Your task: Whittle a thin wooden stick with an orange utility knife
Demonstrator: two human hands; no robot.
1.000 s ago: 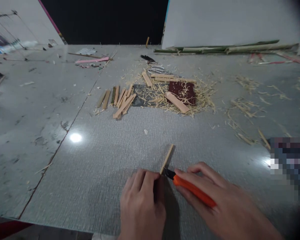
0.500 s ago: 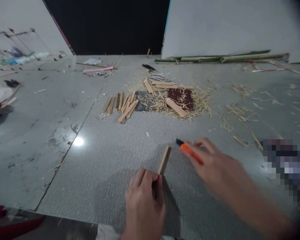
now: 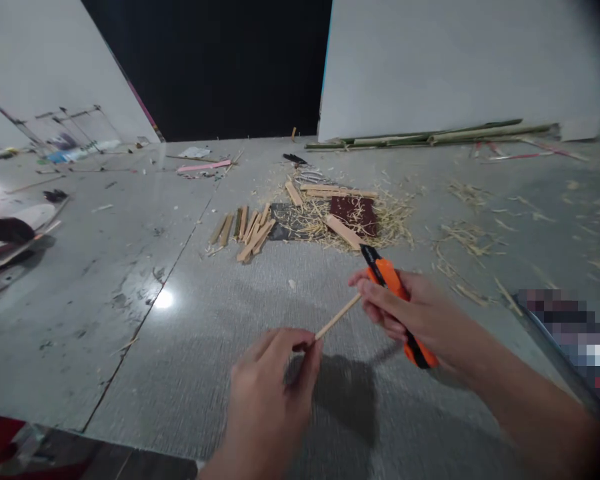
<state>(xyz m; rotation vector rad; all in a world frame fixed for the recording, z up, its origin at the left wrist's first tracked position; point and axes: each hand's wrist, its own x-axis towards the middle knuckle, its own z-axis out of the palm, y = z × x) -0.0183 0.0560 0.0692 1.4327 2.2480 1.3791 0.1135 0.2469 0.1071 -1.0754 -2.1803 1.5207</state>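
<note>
My left hand (image 3: 275, 380) pinches one end of a thin bamboo strip (image 3: 337, 317), held just above the grey tabletop (image 3: 190, 373). In my right hand (image 3: 405, 307) is an orange and black utility knife (image 3: 387, 275), its black tip pointing up and away to the left. The fingertips of that hand meet the strip's far end; whether they grip it or only touch it I cannot tell. Beyond the hands, a wider flat bamboo piece (image 3: 344, 232) lies on a dark red sheet (image 3: 355, 210) among pale shavings (image 3: 397, 213).
Several short bamboo pieces (image 3: 253, 233) lie left of the shavings. Long green bamboo poles (image 3: 430, 137) lie along the back wall. A phone-like, blurred-out device (image 3: 570, 347) is at the right, and a stick frame (image 3: 80, 127) stands at the far left.
My right hand has come in to the strip's far end, with the knife now turned upward. My left hand has shifted slightly left, and the strip is tilted further right. The view has tipped up.
</note>
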